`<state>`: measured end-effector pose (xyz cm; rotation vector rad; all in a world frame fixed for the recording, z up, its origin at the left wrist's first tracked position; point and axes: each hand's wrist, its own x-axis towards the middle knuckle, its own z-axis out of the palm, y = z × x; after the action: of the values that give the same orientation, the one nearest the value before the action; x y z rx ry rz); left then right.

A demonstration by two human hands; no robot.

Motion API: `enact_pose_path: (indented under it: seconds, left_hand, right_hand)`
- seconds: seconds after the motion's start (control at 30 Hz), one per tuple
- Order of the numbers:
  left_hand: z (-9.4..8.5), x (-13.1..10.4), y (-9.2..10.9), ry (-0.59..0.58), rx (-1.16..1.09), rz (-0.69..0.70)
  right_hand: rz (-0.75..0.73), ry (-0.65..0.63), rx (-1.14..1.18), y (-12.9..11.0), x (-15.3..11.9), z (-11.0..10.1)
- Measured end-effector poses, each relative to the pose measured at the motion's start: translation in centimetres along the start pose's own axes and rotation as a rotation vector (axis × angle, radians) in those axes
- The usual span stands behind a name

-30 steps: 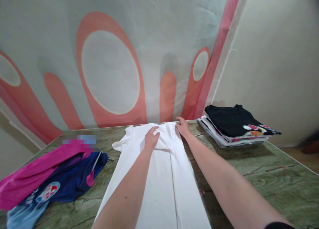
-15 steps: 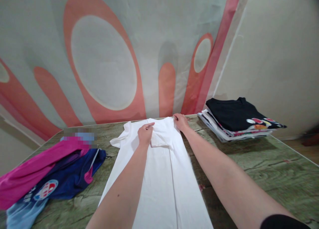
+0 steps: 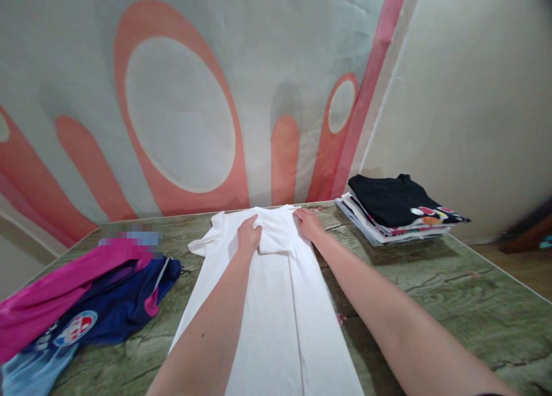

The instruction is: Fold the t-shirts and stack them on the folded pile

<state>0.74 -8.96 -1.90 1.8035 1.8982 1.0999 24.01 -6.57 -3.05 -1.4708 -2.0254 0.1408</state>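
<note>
A white T-shirt (image 3: 269, 315) lies lengthwise before me, its neck end towards the wall. Its right side is folded inward, with the sleeve (image 3: 275, 239) lying over the upper middle, while the left sleeve (image 3: 207, 241) sticks out sideways. My left hand (image 3: 249, 235) is closed in a pinch on the cloth by the folded-in sleeve. At the upper right folded edge, near the shoulder, my right hand (image 3: 307, 223) has its fingers curled onto the same shirt. Its fingertips are partly hidden.
A stack of folded clothes, with a black printed T-shirt (image 3: 388, 198) on top, stands at the right back of the wood-patterned table (image 3: 431, 304). Loose pink (image 3: 73, 275) and navy (image 3: 116, 315) garments lie at the left. A patterned wall covering (image 3: 259, 97) rises behind the table.
My right hand has shifted slightly left and down along the shirt's shoulder edge. The left hand has closed more, its extended finger now drawn in. The view has turned slightly.
</note>
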Motion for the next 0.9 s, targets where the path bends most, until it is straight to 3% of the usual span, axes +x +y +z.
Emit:
enact_pose_path:
  seconds: [0.13,0.3,0.4,0.47,0.57,0.63,0.8,0.9]
  left_hand:
    - [0.1,0.1,-0.2,-0.008,-0.007,0.017]
    - [0.3,0.2,-0.2,-0.031,-0.049,-0.021]
    - [-0.2,-0.1,0.1,-0.073,-0.076,-0.052]
    - [-1.1,-0.4,0.5,-0.187,-0.145,-0.066]
    - [-2.7,-0.7,1.1,-0.507,-0.288,-0.094]
    - [-3.7,-0.7,1.4,-0.593,-0.241,-0.091]
    - [-4.5,-1.5,1.6,-0.335,0.068,-0.035]
    - [-4.9,-3.2,1.5,-0.229,0.212,0.104]
  right_hand:
    - [-0.046,-0.018,0.004,-2.0,-2.1,-1.5]
    - [-0.236,-0.069,0.162,-5.2,-8.5,-2.6]
    - [-0.249,-0.063,0.203,-5.8,-11.0,-2.4]
    - [-0.22,-0.056,0.211,-5.8,-11.4,-2.2]
    - [-0.191,-0.054,0.233,-5.6,-11.1,-2.2]
    - [-0.191,-0.059,0.261,-5.6,-10.8,-2.5]
    - [-0.176,-0.062,0.364,-5.2,-10.8,-2.7]
    - [-0.177,-0.052,0.401,-4.5,-10.8,-2.4]
